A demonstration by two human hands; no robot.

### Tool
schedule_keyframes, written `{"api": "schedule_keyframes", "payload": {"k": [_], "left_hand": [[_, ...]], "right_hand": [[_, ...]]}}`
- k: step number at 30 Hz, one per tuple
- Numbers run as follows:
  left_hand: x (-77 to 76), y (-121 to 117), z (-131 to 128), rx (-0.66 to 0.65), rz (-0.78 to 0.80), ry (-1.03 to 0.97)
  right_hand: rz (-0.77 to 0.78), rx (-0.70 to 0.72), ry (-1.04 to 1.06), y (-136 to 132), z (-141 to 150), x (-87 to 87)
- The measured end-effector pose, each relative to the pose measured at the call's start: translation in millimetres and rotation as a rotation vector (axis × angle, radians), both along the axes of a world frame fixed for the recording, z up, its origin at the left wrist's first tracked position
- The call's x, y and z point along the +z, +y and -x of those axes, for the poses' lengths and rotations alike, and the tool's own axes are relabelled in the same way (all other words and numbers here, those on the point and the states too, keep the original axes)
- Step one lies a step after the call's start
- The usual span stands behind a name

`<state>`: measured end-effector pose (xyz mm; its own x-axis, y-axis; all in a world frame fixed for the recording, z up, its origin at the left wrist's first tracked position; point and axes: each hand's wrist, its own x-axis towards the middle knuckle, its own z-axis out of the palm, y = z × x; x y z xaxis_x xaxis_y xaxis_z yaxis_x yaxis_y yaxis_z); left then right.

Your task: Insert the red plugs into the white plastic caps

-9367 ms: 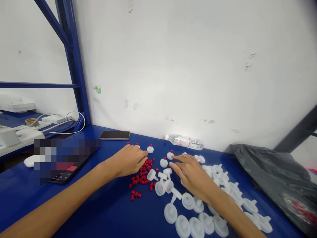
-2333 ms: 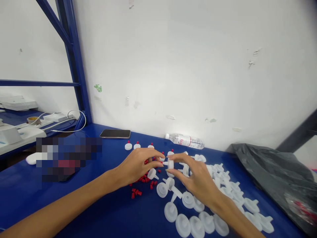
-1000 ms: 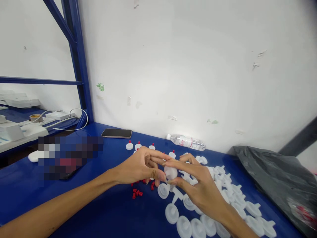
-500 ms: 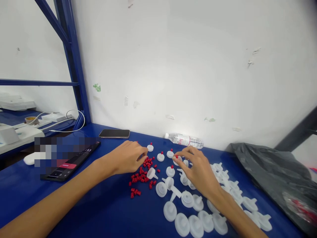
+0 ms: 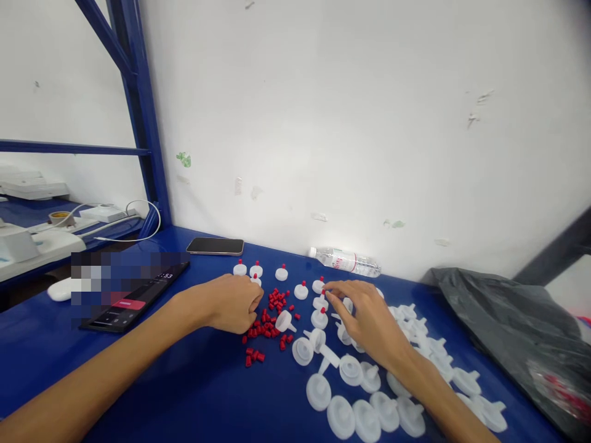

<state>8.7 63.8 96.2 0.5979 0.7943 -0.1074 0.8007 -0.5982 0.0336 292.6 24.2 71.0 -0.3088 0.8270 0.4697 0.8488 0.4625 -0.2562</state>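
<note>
My left hand (image 5: pixel 231 304) is closed, fingers curled down at the left edge of a pile of small red caps (image 5: pixel 265 326). Whatever its fingertips hold is hidden. Thumb and forefinger of my right hand (image 5: pixel 362 311) pinch the red tip of a white nozzle lid (image 5: pixel 320 303), which is at the table among other red-tipped lids. More white lids with red tips (image 5: pixel 301 291) stand upright behind the pile. A white lid without a red tip (image 5: pixel 283 320) lies tilted beside the red caps. Several bare white lids (image 5: pixel 340 418) spread below and around my right forearm.
A clear bottle (image 5: pixel 346 261) lies along the wall. On the blue table (image 5: pixel 194 394) are a phone (image 5: pixel 215 246) and a tablet-like screen (image 5: pixel 133 301) at left. A dark plastic bag (image 5: pixel 489 326) covers the right side. A blue frame post (image 5: pixel 143 111) rises at left.
My left hand has drawn back left and down to the edge of the red caps, uncovering red-tipped lids behind it. My right hand has moved the red-tipped lid slightly left.
</note>
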Motion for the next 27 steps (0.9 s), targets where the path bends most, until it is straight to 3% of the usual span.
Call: {"api": "schedule_keyframes", "payload": {"k": [5, 8, 17, 22, 27], "left_hand": [[-3.6, 2, 0, -0.012, -0.007, -0.027], [-3.7, 1, -4, -0.039, -0.05, -0.034], [2.1, -3, -15, -0.151, -0.185, -0.232], [-4.1, -3, -22, -0.281, -0.213, -0.351], [-13.8, -1, -24, -0.361, -0.249, -0.467]], "right_hand": [[0.163, 0.208, -0.06, -14, 3, 14.8], [0.164, 0.27, -0.131, -18, 8, 13.5], [0.174, 0.223, -0.17, -22, 13, 9.1], [0.209, 0.17, -0.009, -19, 10, 8.2], [0.175, 0.241, 0.155, -18, 13, 10.7]]}}
